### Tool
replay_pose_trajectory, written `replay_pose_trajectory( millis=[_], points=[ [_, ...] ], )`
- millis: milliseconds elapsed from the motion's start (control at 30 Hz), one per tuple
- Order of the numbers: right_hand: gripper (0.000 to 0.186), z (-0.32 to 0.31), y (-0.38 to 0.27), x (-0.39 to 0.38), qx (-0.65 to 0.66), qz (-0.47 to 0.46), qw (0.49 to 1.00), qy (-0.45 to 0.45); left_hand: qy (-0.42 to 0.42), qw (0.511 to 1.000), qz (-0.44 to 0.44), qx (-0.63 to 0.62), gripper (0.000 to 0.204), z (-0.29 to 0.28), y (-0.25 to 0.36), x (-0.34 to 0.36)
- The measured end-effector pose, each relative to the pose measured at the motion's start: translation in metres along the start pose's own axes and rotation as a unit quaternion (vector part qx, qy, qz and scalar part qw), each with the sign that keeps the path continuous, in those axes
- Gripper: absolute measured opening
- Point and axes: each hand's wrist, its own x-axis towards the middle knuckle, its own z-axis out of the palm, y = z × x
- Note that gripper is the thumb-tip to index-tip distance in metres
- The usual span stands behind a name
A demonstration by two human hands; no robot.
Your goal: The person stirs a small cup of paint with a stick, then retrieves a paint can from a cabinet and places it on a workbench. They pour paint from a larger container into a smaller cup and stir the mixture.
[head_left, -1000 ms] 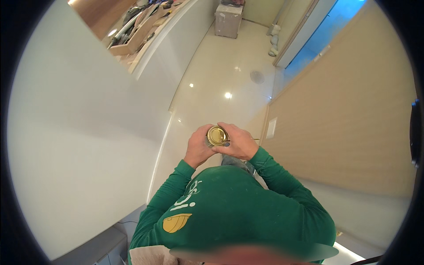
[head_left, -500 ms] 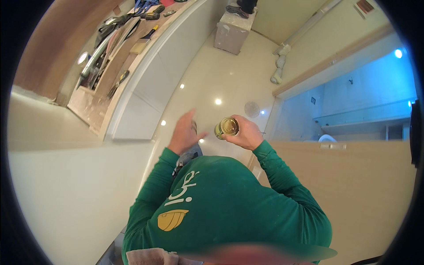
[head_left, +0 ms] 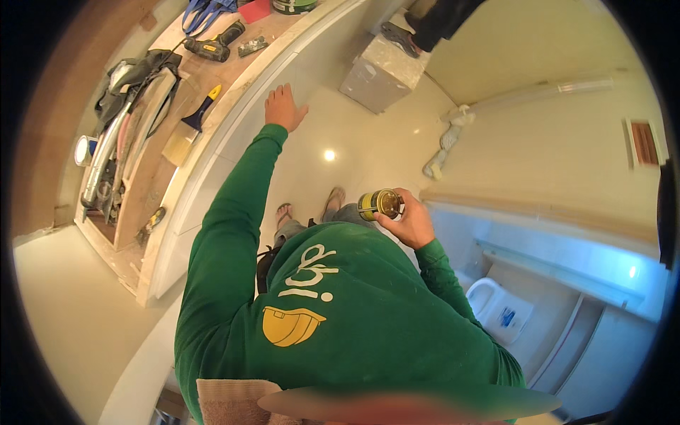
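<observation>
My right hand (head_left: 412, 221) is wrapped around a small tin can (head_left: 381, 204), held in front of my belly. It has a metallic gold top and a yellow-green and dark side. From the top alone I cannot make out what is in it. Well forward of it, my left hand (head_left: 285, 108) stretches out beside the white front of the workbench, fingers extended and holding nothing. The thing nearest to that hand on the bench top is a wide paintbrush (head_left: 202, 113) with a dark and yellow handle and pale bristles.
The bench (head_left: 265, 67) also carries a cordless drill (head_left: 212, 46), a green can (head_left: 294, 6) and a jumble of tools. Another person's shoe (head_left: 401, 39) rests on a pale box (head_left: 379, 74). At right, a blue-lit bathroom holds a toilet (head_left: 503, 312).
My left arm has reached forward toward the workbench. My right hand keeps the can, and my body has turned and moved past the bathroom door, so more of the bathroom shows.
</observation>
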Motion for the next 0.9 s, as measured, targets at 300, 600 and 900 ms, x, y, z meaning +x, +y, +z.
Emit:
replay_pose_trajectory(
  millis=[300, 600, 900],
  points=[
    [0.076, -0.102, 0.123, 0.284, -0.077, -0.167, 0.975, -0.126, 0.155, 0.962, -0.148, 0.166, 0.087, 0.098, 0.029, 0.098],
    [0.075, -0.153, 0.169, 0.473, -0.131, -0.253, 0.928, -0.241, 0.124, 0.965, -0.229, 0.01, 0.063, 0.119, 0.132, -0.028],
    [0.083, -0.063, 0.103, 0.485, -0.232, -0.347, 0.824, -0.384, 0.346, 0.748, -0.566, 0.009, 0.083, 0.156, 0.144, -0.109]
  ],
)
